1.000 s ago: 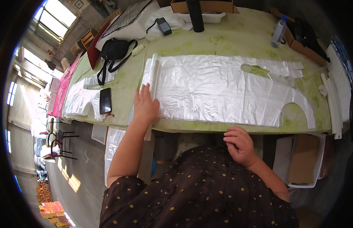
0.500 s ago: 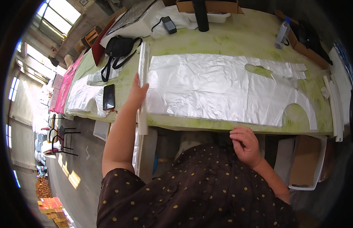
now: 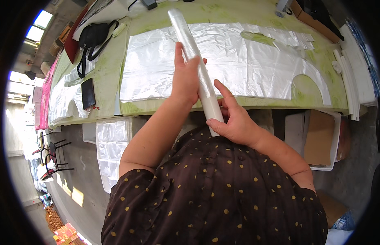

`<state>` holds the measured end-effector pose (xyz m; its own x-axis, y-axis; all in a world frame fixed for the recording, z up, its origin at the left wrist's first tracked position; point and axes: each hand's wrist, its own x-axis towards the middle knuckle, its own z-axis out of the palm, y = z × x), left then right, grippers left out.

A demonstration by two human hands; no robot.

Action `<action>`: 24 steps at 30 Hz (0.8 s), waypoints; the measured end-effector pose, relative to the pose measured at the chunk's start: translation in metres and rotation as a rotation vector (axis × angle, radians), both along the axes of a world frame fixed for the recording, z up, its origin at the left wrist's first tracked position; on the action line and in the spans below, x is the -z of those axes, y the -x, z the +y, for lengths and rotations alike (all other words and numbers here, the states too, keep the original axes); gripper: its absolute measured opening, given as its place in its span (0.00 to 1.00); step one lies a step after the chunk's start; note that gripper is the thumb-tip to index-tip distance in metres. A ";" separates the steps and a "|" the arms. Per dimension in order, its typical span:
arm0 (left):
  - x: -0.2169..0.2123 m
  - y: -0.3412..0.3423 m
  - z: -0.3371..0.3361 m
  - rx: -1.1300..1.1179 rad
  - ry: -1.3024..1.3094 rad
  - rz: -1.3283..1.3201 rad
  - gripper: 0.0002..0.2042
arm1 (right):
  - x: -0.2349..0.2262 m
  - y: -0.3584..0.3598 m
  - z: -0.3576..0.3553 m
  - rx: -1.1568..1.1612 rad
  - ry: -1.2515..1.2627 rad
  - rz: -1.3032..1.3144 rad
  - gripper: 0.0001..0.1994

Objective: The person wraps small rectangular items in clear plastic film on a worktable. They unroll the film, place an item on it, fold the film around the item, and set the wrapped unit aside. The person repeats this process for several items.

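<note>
A long roll of translucent plastic film (image 3: 204, 79) slants up and away from my body, over the table's front edge. My left hand (image 3: 186, 81) grips it near the middle, fingers wrapped around it. Lower down, my right hand (image 3: 237, 120) holds the near end, with the thumb on top and the index finger stretched out beside it. Behind the roll, a flat sheet of shiny white plastic (image 3: 255, 61), cut like an apron with an oval hole and a curved notch, lies on the green-patterned table (image 3: 165, 20); the roll and hands hide part of it.
To the left lie a phone (image 3: 88, 93), a black strapped bag (image 3: 93, 34) and more cut plastic (image 3: 67, 100). White rolls (image 3: 348, 85) rest at the right edge. Bins stand below the table: one of bagged plastic (image 3: 112, 143), another holding cardboard (image 3: 319, 143).
My left hand has lifted the roll from the sheet's left end and brought it right, tilted, in front of me. My right hand has come up and taken its near end.
</note>
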<state>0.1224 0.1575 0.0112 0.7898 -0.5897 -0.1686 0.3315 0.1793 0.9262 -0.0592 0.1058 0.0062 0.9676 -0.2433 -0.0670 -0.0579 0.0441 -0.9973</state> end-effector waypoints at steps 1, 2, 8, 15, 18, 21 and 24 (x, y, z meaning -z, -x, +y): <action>-0.003 0.011 0.000 0.044 -0.075 -0.067 0.39 | -0.006 0.003 -0.002 0.019 0.029 0.046 0.47; 0.007 0.019 0.001 0.087 -0.073 -0.202 0.38 | -0.001 0.003 -0.003 0.047 0.118 0.015 0.46; 0.044 0.032 0.010 0.270 -0.251 -0.696 0.35 | 0.013 0.022 -0.025 0.150 0.344 0.106 0.42; 0.038 -0.075 -0.017 0.146 -0.408 -0.682 0.39 | 0.005 0.073 -0.037 0.107 0.564 0.271 0.41; 0.009 -0.099 -0.038 0.224 -0.543 -0.524 0.36 | -0.002 0.087 -0.034 0.102 0.602 0.325 0.40; 0.010 -0.132 -0.058 0.328 -0.592 -0.367 0.31 | -0.001 0.094 -0.032 0.100 0.636 0.324 0.40; 0.005 -0.141 -0.070 0.457 -0.620 -0.262 0.15 | -0.003 0.098 -0.034 0.093 0.635 0.327 0.40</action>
